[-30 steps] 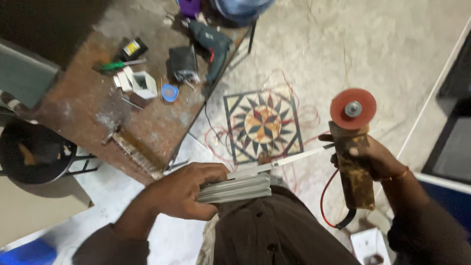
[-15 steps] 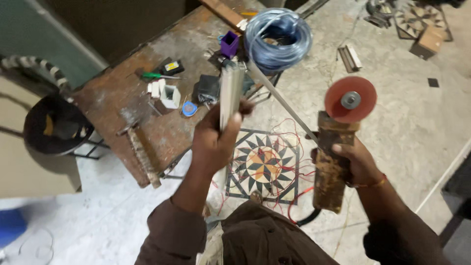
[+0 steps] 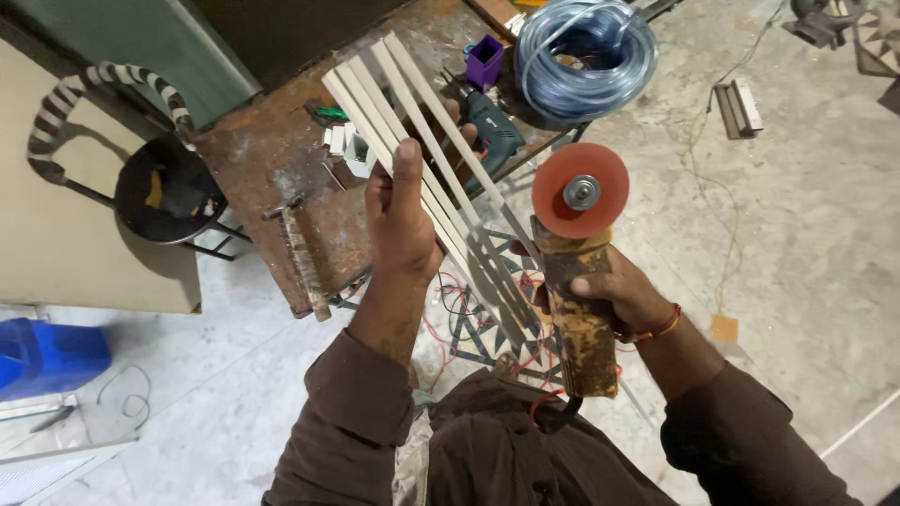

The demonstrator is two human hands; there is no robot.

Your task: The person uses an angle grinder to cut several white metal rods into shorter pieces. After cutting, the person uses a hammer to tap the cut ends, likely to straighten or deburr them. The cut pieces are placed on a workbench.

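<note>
Right hand (image 3: pixel 623 295): fingers wrapped around the rusty angle grinder (image 3: pixel 577 281) – red disc up.
Left hand (image 3: pixel 403 220): raised, fingers clamping fanned white strips (image 3: pixel 427 159); lower ends hidden.
Tabletop (image 3: pixel 272 155): cluttered – drill (image 3: pixel 492 131), hose coil (image 3: pixel 586 52).

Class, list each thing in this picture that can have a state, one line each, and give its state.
Left hand: closed around the strips.
White strips: fanned out, held up.
Right hand: gripping the grinder body.
Angle grinder: held upright, red disc on top.
Clear hose: coiled on the workbench.
Stool: standing, unoccupied.
</note>
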